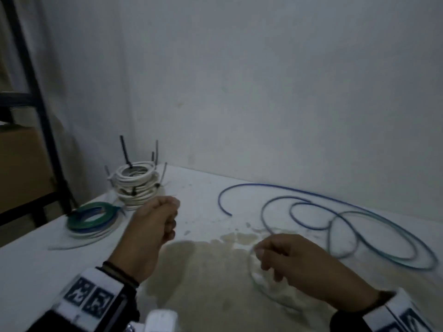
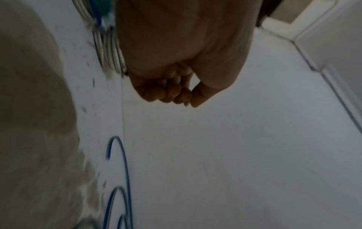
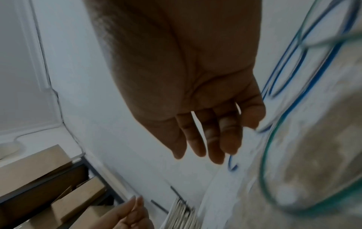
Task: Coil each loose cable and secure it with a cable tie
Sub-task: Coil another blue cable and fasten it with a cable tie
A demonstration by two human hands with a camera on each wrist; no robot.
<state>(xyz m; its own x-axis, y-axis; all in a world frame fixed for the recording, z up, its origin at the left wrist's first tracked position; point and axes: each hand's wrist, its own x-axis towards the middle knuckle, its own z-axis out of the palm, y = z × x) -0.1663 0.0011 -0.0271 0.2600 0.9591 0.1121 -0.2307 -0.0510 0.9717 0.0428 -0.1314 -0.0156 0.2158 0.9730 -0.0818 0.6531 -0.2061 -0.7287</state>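
Observation:
A long loose blue-green cable (image 1: pixel 263 185) sprawls in open loops over the right half of the white table (image 1: pixel 36 259). My right hand (image 1: pixel 261 254) hovers at the near end of it. Thumb and forefinger appear to pinch one blurred loop, which stands lifted close to the wrist in the right wrist view (image 3: pixel 271 144); the other fingers (image 3: pixel 195 139) hang loosely. My left hand (image 1: pixel 167 219) is raised left of centre, its fingers curled into a fist with the thumb against the fingertips (image 2: pixel 176 96). I see nothing in it.
A stack of tied white coils (image 1: pixel 136 185) with black ties (image 1: pixel 124 149) sticking up stands at the back left, with a green-blue coil (image 1: pixel 91 216) in front of it. A brown stain (image 1: pixel 203 271) covers the near table. A cardboard box (image 1: pixel 21 164) sits on a dark rack at the left.

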